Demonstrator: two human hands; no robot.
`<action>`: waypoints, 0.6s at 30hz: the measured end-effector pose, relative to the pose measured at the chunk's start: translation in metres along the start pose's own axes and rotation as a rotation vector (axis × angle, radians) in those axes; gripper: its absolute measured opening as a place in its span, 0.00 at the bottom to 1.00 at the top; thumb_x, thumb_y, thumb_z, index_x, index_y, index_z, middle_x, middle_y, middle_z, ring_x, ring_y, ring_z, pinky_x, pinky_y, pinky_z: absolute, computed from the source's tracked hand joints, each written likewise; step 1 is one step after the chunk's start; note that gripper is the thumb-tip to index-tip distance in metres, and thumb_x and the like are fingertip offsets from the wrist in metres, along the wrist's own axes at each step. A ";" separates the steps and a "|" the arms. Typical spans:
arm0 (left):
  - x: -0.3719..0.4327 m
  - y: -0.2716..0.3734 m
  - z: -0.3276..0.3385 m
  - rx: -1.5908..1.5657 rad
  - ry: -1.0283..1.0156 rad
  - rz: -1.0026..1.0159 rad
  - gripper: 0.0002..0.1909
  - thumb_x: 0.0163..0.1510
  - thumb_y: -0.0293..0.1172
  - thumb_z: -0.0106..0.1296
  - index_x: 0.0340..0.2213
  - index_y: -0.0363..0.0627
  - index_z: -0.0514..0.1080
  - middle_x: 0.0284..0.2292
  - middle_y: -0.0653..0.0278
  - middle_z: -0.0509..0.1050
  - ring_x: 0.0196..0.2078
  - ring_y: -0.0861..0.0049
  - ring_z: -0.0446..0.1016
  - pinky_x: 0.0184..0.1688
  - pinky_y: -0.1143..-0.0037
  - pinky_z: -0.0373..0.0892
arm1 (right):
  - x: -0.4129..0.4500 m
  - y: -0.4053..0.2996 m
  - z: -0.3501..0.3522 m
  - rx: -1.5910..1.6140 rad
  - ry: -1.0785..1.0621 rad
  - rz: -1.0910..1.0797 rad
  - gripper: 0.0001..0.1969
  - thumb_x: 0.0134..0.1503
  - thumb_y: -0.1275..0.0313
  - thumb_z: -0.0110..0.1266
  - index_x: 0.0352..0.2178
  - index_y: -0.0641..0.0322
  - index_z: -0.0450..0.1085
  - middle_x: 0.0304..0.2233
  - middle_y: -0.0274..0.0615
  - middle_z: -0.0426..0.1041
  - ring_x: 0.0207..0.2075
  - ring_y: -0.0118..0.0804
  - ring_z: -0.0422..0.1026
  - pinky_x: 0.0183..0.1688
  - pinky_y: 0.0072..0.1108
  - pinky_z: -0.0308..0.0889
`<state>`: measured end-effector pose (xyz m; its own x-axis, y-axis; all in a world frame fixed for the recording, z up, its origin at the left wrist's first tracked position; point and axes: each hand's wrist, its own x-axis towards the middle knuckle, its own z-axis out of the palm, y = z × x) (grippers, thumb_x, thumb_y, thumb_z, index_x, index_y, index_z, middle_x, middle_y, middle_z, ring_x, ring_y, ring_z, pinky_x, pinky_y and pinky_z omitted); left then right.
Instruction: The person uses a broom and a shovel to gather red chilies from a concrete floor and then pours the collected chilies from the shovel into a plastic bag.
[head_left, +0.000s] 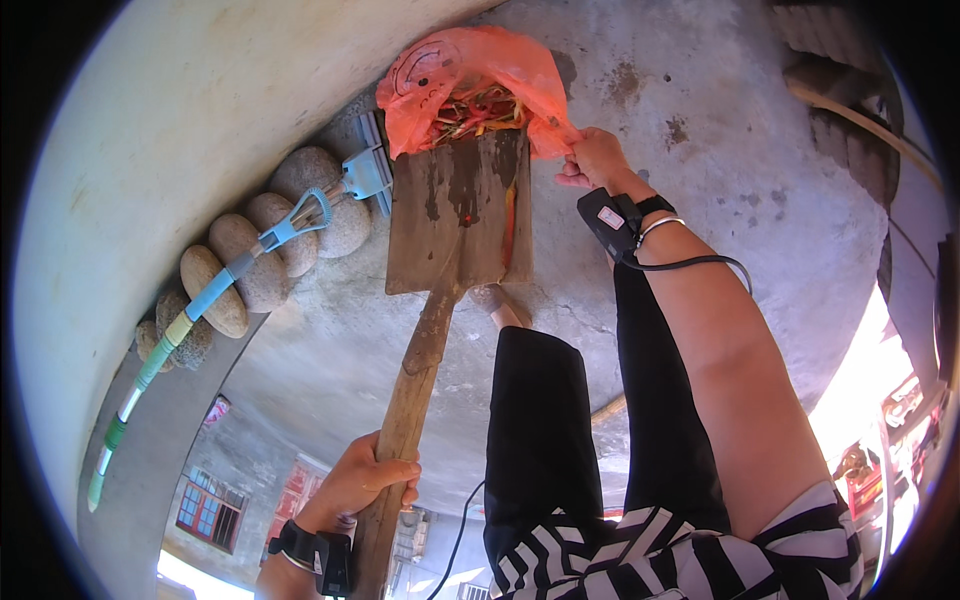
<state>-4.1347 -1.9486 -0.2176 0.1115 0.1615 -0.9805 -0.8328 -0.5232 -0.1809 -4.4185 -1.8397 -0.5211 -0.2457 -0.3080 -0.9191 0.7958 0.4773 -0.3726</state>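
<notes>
My left hand (375, 476) is closed around the wooden handle of a flat metal shovel (427, 247). The shovel's blade points away from me, with wet dark stains and a few red and yellow scraps on it. Its front edge meets the mouth of a red plastic bag (517, 60). Inside the bag's opening lies a heap of red, yellow and green plant scraps (480, 112). My right hand (596, 157) pinches the bag's right rim between thumb and fingers. The bag's underside is hidden.
Left of the blade, a blue squeeze mop (367, 172) with a green and blue pole (214, 292) leans across several rounded stones (247, 259) along a pale wall (187, 112). My legs and a foot are below the blade on the concrete floor (720, 172). A cable hangs near my left hand.
</notes>
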 end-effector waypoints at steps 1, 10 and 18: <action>0.002 -0.004 -0.001 -0.051 -0.014 -0.002 0.10 0.42 0.24 0.49 0.28 0.34 0.62 0.18 0.62 0.65 0.17 0.76 0.66 0.20 0.79 0.62 | 0.001 0.000 0.000 0.004 0.024 0.001 0.08 0.49 0.79 0.38 0.32 0.63 0.60 0.19 0.32 0.60 0.15 0.25 0.61 0.33 0.34 0.70; 0.017 -0.044 0.004 -0.247 -0.071 -0.023 0.10 0.42 0.25 0.49 0.28 0.35 0.62 0.18 0.62 0.66 0.18 0.76 0.67 0.21 0.78 0.63 | 0.007 0.007 -0.001 -0.062 0.048 -0.072 0.07 0.48 0.77 0.42 0.31 0.68 0.62 0.21 0.40 0.65 0.21 0.33 0.68 0.32 0.32 0.70; 0.035 -0.058 0.009 -0.329 -0.112 0.000 0.10 0.42 0.27 0.50 0.27 0.35 0.62 0.18 0.63 0.66 0.17 0.77 0.67 0.21 0.78 0.63 | 0.014 0.018 -0.007 -0.103 0.163 -0.186 0.07 0.48 0.75 0.42 0.27 0.67 0.66 0.22 0.43 0.70 0.22 0.34 0.71 0.23 0.24 0.70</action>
<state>-4.0879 -1.9050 -0.2412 0.0359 0.2429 -0.9694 -0.6114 -0.7619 -0.2136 -4.4117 -1.8296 -0.5412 -0.4754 -0.2656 -0.8387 0.6702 0.5083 -0.5408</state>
